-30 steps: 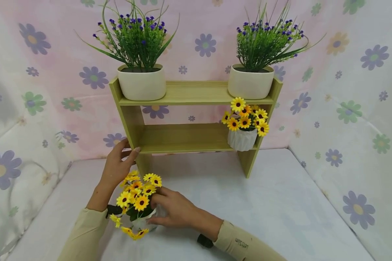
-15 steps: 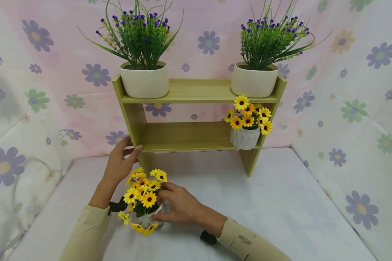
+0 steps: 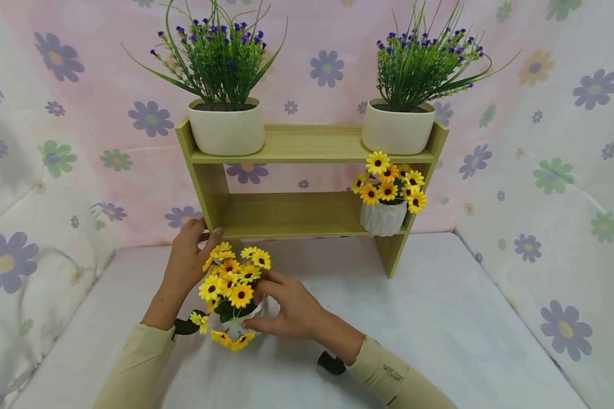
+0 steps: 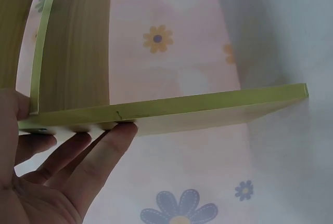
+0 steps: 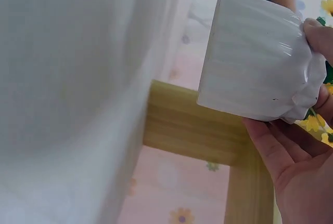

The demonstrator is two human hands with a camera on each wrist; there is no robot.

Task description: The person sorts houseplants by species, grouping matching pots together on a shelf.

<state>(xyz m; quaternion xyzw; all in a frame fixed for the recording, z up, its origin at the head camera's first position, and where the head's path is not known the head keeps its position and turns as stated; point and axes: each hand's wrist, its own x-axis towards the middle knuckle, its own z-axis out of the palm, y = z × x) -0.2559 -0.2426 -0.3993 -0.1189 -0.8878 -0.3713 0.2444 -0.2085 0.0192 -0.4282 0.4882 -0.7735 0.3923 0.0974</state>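
Observation:
My left hand (image 3: 184, 258) grips the left side panel of a two-tier wooden shelf (image 3: 291, 213). In the left wrist view, the thumb lies on the inner side of that panel (image 4: 197, 103) and the fingers touch its outer face. My right hand (image 3: 297, 309) holds a white pot of yellow artificial sunflowers (image 3: 230, 287), slightly in front of the shelf's left leg. Seen from the right wrist, the pot (image 5: 255, 60) is off the table, with the thumb on one side and fingers on the other. Its blossoms cover part of the left wrist.
A matching pot of yellow flowers (image 3: 384, 218) stands at the right end of the middle board. Two cream planters, left (image 3: 227, 130) and right (image 3: 398, 129), with purple-flowered grass occupy the top board. White cloth covers the table (image 3: 440, 341); flower-patterned curtains surround it.
My right hand has carried the pot of yellow flowers up and to the right, closer to the shelf. The left hand stays on the side panel. The camera view shifted slightly.

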